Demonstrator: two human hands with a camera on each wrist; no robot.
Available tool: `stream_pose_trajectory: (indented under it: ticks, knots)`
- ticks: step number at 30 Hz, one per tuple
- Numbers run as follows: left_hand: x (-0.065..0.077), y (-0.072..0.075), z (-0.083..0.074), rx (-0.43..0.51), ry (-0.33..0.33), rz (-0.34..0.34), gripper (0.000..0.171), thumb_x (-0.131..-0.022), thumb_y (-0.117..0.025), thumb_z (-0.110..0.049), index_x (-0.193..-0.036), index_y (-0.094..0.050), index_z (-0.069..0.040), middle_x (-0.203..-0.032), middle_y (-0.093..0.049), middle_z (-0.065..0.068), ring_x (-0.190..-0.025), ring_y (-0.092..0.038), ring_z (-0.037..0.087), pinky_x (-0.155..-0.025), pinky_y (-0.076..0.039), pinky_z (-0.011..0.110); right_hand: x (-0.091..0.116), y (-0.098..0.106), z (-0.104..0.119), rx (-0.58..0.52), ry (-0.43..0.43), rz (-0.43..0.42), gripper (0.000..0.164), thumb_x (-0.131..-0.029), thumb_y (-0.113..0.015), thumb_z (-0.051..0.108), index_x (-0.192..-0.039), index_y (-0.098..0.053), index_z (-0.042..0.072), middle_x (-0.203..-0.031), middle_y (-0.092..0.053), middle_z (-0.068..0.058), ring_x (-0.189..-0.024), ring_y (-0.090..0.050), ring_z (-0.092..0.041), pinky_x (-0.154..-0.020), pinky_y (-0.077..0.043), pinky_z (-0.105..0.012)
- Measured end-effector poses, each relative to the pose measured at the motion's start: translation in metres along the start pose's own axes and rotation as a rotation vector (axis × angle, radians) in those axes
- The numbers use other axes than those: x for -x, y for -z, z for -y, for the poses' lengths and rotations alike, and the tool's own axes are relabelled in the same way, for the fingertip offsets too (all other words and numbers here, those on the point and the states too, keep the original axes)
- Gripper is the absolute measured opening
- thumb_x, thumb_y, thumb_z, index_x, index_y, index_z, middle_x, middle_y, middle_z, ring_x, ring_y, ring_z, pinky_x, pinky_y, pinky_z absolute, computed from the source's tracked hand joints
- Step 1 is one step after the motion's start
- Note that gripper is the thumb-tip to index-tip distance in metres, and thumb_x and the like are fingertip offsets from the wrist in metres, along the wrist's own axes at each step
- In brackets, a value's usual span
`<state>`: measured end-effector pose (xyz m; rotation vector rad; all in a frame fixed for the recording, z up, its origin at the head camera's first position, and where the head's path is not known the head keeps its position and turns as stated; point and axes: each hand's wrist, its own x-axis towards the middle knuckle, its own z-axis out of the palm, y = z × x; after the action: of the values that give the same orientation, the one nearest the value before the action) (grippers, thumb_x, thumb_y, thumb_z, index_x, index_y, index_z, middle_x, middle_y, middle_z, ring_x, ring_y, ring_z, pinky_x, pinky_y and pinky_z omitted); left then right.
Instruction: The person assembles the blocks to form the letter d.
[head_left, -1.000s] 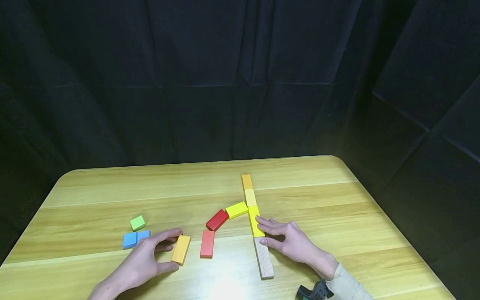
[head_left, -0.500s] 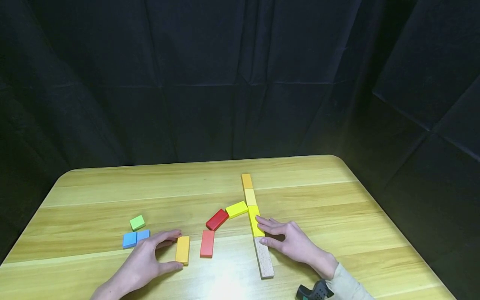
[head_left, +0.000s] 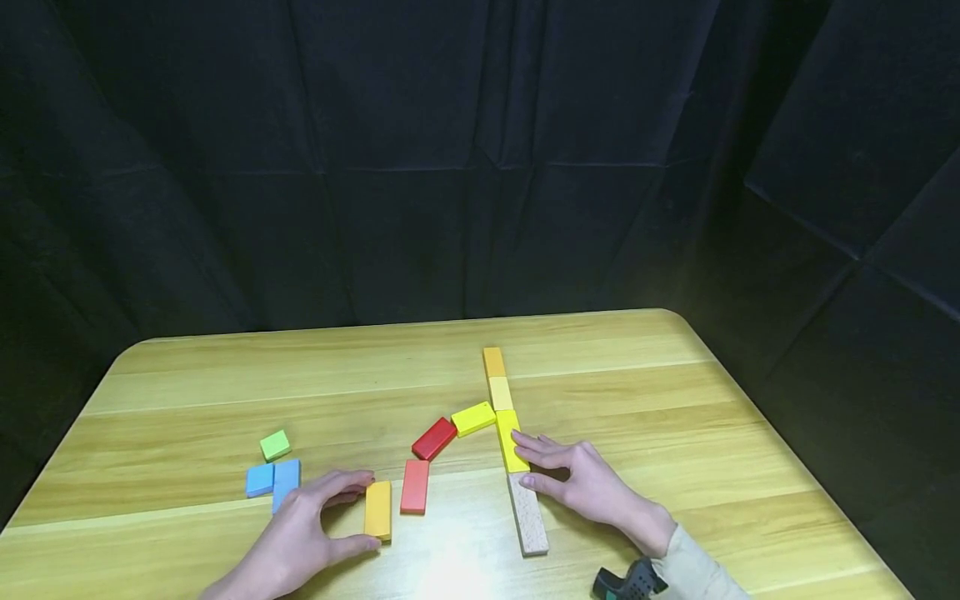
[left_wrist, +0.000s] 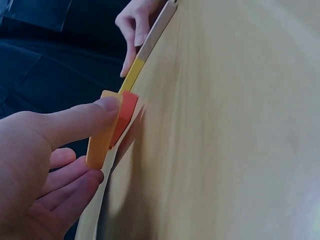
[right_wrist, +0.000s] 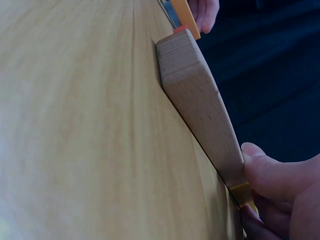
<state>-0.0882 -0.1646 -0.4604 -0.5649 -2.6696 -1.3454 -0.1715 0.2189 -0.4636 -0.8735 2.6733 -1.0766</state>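
In the head view my left hand pinches an orange block between thumb and fingers. The left wrist view shows this block raised off the wooden table, a shadow below it. Just right of it lies a light red block. A dark red block and a slanted yellow block curve from there to a straight row. That row has an orange, a cream, a yellow and a speckled pale block. My right hand rests fingertips on the yellow one and its thumb against the pale one.
Left of my left hand lie a green block and two blue blocks, one partly behind the hand. A black curtain hangs beyond the table's far edge. A black device sits at my right wrist.
My left hand has moved right and slightly nearer to me with the orange block, which has turned straighter. More of one blue block shows. My right hand has stayed put.
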Motion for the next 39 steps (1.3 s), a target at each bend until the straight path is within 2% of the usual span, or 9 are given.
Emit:
stream_pose_trajectory:
  ticks: [6, 12, 14, 19, 24, 26, 33, 36, 39]
  knots:
    - [0.003, -0.006, -0.008, -0.001, 0.007, 0.014, 0.065, -0.068, -0.091, -0.039, -0.122, -0.067, -0.012, -0.117, -0.069, -0.007, -0.1, -0.069, 0.009, -0.089, -0.057, 0.025, 0.0, 0.0, 0.0, 0.005, 0.009, -0.003, 0.053, -0.093, -0.067, 0.046, -0.133, -0.063, 0.012, -0.147, -0.05, 0.006, -0.14, -0.042, -0.034, -0.114, -0.034, -0.056]
    - [0.007, -0.013, -0.011, -0.047, -0.093, 0.023, 0.061, -0.07, -0.09, -0.042, -0.119, -0.067, -0.013, -0.113, -0.068, -0.009, -0.097, -0.065, 0.008, -0.086, -0.057, 0.027, 0.0, 0.0, 0.001, 0.009, 0.015, -0.006, 0.052, -0.093, -0.068, 0.044, -0.133, -0.063, 0.011, -0.147, -0.051, 0.007, -0.139, -0.044, -0.033, -0.113, -0.035, -0.056]
    - [0.008, -0.014, -0.012, -0.045, -0.084, 0.038, 0.062, -0.07, -0.089, -0.043, -0.12, -0.067, -0.014, -0.112, -0.067, -0.011, -0.097, -0.064, 0.007, -0.086, -0.056, 0.028, -0.001, 0.0, 0.001, 0.008, 0.016, -0.005, 0.052, -0.092, -0.068, 0.043, -0.133, -0.063, 0.011, -0.146, -0.051, 0.007, -0.139, -0.044, -0.032, -0.113, -0.035, -0.055]
    - [0.01, -0.015, -0.017, -0.022, -0.007, 0.094, 0.063, -0.07, -0.088, -0.048, -0.121, -0.066, -0.018, -0.111, -0.063, -0.018, -0.098, -0.061, 0.003, -0.088, -0.055, 0.028, -0.001, 0.0, 0.001, 0.004, 0.009, 0.005, 0.052, -0.093, -0.068, 0.044, -0.133, -0.063, 0.01, -0.147, -0.05, 0.007, -0.14, -0.042, -0.033, -0.114, -0.034, -0.055]
    - [0.01, -0.021, -0.02, 0.006, -0.059, 0.12, 0.063, -0.07, -0.088, -0.048, -0.121, -0.064, -0.018, -0.109, -0.062, -0.016, -0.096, -0.059, 0.003, -0.084, -0.054, 0.025, 0.0, 0.001, 0.001, 0.006, -0.002, 0.008, 0.053, -0.093, -0.067, 0.045, -0.134, -0.063, 0.011, -0.148, -0.049, 0.006, -0.141, -0.042, -0.034, -0.114, -0.033, -0.056]
    - [0.011, -0.024, -0.02, 0.003, -0.086, 0.11, 0.064, -0.07, -0.088, -0.047, -0.122, -0.064, -0.018, -0.11, -0.062, -0.014, -0.096, -0.059, 0.003, -0.083, -0.054, 0.025, 0.0, 0.001, 0.001, 0.008, -0.004, 0.006, 0.053, -0.093, -0.067, 0.045, -0.134, -0.063, 0.012, -0.148, -0.049, 0.007, -0.141, -0.042, -0.033, -0.114, -0.034, -0.056]
    - [0.011, -0.031, -0.02, -0.063, -0.085, 0.081, 0.064, -0.069, -0.089, -0.048, -0.121, -0.064, -0.019, -0.112, -0.059, -0.017, -0.097, -0.057, 0.0, -0.084, -0.054, 0.025, 0.0, 0.001, 0.0, 0.008, -0.002, 0.004, 0.053, -0.093, -0.067, 0.046, -0.134, -0.063, 0.012, -0.148, -0.05, 0.007, -0.141, -0.041, -0.033, -0.114, -0.033, -0.056]
    - [0.011, -0.03, -0.019, -0.068, -0.092, 0.1, 0.067, -0.069, -0.089, -0.048, -0.123, -0.064, -0.017, -0.113, -0.059, -0.015, -0.097, -0.057, 0.001, -0.085, -0.054, 0.025, 0.0, 0.0, 0.0, 0.002, 0.0, 0.003, 0.053, -0.093, -0.067, 0.045, -0.133, -0.063, 0.012, -0.148, -0.05, 0.008, -0.141, -0.041, -0.033, -0.114, -0.033, -0.056]
    - [0.01, -0.025, -0.018, -0.061, -0.108, 0.16, 0.072, -0.07, -0.088, -0.047, -0.128, -0.061, -0.016, -0.116, -0.058, -0.012, -0.1, -0.057, 0.003, -0.087, -0.054, 0.026, 0.0, -0.001, 0.0, 0.0, 0.004, -0.004, 0.052, -0.093, -0.067, 0.045, -0.133, -0.063, 0.012, -0.147, -0.05, 0.008, -0.141, -0.042, -0.033, -0.114, -0.034, -0.056]
